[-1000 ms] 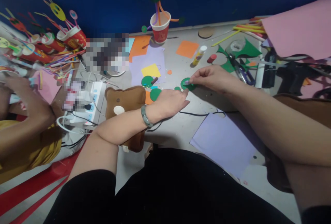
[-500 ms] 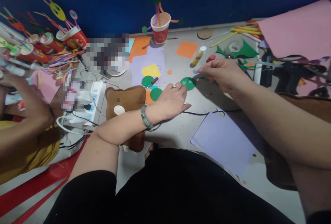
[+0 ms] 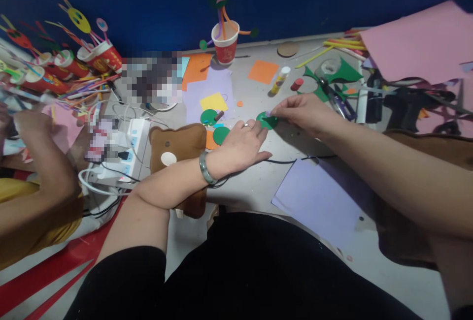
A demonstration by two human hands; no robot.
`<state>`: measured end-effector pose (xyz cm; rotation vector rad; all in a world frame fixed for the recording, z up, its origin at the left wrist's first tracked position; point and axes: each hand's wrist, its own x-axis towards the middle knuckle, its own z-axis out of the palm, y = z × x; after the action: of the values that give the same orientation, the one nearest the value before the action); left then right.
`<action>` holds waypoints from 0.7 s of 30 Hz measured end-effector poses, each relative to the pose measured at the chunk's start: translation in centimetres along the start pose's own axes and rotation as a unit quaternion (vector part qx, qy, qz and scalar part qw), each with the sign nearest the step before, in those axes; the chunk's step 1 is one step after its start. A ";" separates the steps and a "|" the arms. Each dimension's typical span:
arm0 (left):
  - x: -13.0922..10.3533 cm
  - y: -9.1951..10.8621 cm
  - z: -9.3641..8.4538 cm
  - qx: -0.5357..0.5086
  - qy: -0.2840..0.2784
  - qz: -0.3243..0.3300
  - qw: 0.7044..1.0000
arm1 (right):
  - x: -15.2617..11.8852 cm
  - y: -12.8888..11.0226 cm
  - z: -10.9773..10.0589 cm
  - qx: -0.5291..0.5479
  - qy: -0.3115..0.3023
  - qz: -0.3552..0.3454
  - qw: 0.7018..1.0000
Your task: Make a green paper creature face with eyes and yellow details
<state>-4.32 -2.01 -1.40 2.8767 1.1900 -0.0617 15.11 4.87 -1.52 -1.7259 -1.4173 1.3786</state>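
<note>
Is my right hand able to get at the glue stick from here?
Probably yes: the glue stick is just beyond your right hand, nothing visible between, though that hand seemingly pinches a purple scrap.

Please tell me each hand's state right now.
Left hand: open, palm down.
Right hand: closed, pinching a small purple piece over a green disc.

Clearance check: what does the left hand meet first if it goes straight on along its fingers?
Likely the green disc right by its fingertips, left hand maybe touching it already; contact is hard to judge from one view.
</note>
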 end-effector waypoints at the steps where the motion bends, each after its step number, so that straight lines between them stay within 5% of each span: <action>1: 0.0 0.0 0.0 0.002 0.001 -0.001 1.000 | 0.0 -0.2 0.2 -0.006 -0.006 0.002 1.000; 21: 0.0 0.3 0.6 0.010 -0.002 -0.007 1.000 | 1.6 -0.3 1.3 -0.029 -0.009 0.009 1.000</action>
<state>-4.12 -2.26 -1.97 2.8847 1.2159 -0.0817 13.71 6.16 -2.35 -1.7710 -1.4672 1.3784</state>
